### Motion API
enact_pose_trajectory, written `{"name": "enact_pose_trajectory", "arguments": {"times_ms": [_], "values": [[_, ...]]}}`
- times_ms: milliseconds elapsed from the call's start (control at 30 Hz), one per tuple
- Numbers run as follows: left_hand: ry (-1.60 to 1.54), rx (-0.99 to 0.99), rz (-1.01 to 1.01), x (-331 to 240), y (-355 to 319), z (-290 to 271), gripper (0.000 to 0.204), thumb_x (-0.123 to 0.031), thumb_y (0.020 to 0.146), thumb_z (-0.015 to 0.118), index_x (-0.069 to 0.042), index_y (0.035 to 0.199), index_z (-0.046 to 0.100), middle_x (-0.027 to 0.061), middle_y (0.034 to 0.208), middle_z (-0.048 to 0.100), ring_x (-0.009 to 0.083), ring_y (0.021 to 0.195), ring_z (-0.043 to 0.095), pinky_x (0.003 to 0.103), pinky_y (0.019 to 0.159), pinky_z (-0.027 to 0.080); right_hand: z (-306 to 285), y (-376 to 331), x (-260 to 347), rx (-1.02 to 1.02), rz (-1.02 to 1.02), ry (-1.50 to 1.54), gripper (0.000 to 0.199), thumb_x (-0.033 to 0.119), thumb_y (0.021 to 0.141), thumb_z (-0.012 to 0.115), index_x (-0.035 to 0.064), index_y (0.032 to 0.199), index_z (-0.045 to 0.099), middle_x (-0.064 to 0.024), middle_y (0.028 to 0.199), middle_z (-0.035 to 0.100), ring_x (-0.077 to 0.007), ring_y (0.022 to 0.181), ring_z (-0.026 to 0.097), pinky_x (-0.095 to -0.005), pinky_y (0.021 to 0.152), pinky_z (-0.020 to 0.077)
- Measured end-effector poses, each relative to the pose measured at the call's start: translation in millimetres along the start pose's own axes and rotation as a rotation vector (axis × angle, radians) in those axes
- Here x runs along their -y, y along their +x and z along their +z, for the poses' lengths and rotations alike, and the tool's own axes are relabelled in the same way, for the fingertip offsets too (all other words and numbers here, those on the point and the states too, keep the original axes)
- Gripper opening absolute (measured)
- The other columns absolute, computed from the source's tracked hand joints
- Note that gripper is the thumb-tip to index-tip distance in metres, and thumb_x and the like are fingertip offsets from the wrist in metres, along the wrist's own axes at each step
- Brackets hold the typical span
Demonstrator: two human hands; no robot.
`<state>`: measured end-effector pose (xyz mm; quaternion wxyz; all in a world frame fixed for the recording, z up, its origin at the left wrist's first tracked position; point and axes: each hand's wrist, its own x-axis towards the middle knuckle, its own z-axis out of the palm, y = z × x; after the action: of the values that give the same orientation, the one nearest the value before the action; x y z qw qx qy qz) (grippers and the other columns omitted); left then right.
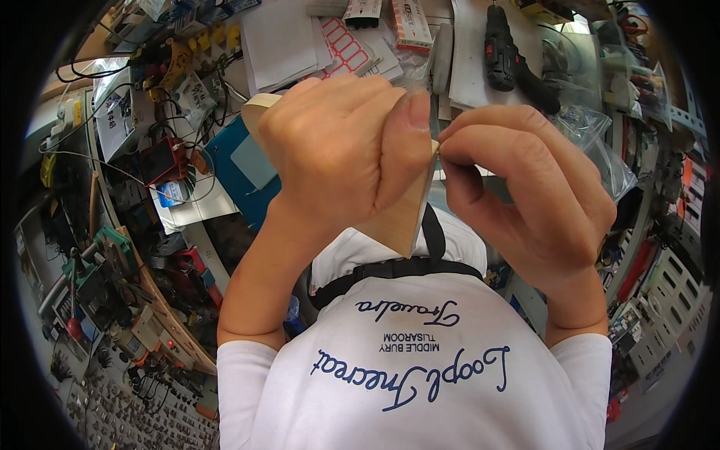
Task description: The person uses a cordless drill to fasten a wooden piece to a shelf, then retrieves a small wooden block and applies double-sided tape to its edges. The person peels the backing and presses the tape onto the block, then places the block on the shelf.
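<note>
Close to the camera, my left hand (330, 150) is wrapped round a pale, flat wooden piece (396, 223). A rounded end of it shows beyond the knuckles and a pointed corner below the palm; the hand hides its middle. My left thumb presses along the edge facing my other hand. At that edge, my right hand (536, 191) has its thumb and index finger pinched together at the wood. Whatever is between those fingertips is too small or hidden to tell. The right hand's other fingers are curled.
A bench beyond my hands bears white papers (281, 45), a red-and-white label sheet (343, 46), small boxes (411, 26) and a black cordless drill (501, 52). A blue folder (238, 169) lies left, near cables and a red device (163, 161). Clear plastic bags (600, 142) lie right.
</note>
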<state>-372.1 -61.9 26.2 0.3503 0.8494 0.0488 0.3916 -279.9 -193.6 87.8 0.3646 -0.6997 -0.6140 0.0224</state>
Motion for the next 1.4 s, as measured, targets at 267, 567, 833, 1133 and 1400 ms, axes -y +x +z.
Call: {"name": "enact_pose_trajectory", "arguments": {"times_ms": [267, 567, 833, 1133, 1400], "values": [[0.001, 0.019, -0.004, -2, -1, 0, 0.026, -0.011, 0.077, 0.057, -0.007, 0.053, 0.048, 0.0036, 0.046, 0.039, 0.0213, 0.038, 0.037, 0.032, 0.040, 0.026, 2, -2, 0, -0.027, 0.001, 0.000, 0.022, -0.014, 0.061, 0.065, -0.0021, 0.078, 0.058, -0.0111, 0.074, 0.062, -0.0201, 0.064, 0.061, -0.0250, 0.058, 0.0503], [-0.041, 0.001, -0.078, -3, -2, 2, 0.033, -0.011, 0.080, 0.056, -0.006, 0.050, 0.042, 0.0056, 0.045, 0.036, 0.0234, 0.037, 0.034, 0.033, 0.039, 0.024, 0, -3, 0, -0.032, 0.001, -0.013, 0.022, -0.014, 0.061, 0.064, -0.0012, 0.078, 0.057, -0.0110, 0.074, 0.062, -0.0197, 0.064, 0.061, -0.0251, 0.059, 0.0503], [-0.103, -0.018, -0.218, -3, -4, 0, 0.040, -0.017, 0.086, 0.053, -0.005, 0.050, 0.040, 0.0069, 0.043, 0.033, 0.0245, 0.036, 0.032, 0.033, 0.038, 0.028, -2, -10, 7, -0.030, 0.034, -0.011, 0.023, -0.014, 0.061, 0.064, -0.0008, 0.077, 0.056, -0.0112, 0.072, 0.062, -0.0205, 0.064, 0.061, -0.0254, 0.059, 0.0503], [-0.321, -0.136, -0.532, 14, -2, -6, 0.048, -0.031, 0.096, 0.040, 0.000, 0.061, 0.054, 0.0026, 0.049, 0.047, 0.0090, 0.046, 0.042, 0.026, 0.046, 0.034, -3, -27, 15, -0.061, 0.052, 0.069, 0.024, -0.014, 0.063, 0.063, -0.0011, 0.081, 0.053, -0.0148, 0.080, 0.064, -0.0232, 0.068, 0.063, -0.0294, 0.064, 0.0523], [-0.238, -0.254, -0.586, 56, 2, -17, 0.050, -0.036, 0.094, 0.037, -0.004, 0.058, 0.053, -0.0002, 0.053, 0.048, 0.0066, 0.049, 0.042, 0.024, 0.049, 0.032, -8, -40, 9, -0.062, 0.226, 0.257, 0.027, -0.013, 0.061, 0.064, -0.0011, 0.085, 0.057, -0.0148, 0.086, 0.064, -0.0223, 0.076, 0.062, -0.0266, 0.066, 0.0513]]}}
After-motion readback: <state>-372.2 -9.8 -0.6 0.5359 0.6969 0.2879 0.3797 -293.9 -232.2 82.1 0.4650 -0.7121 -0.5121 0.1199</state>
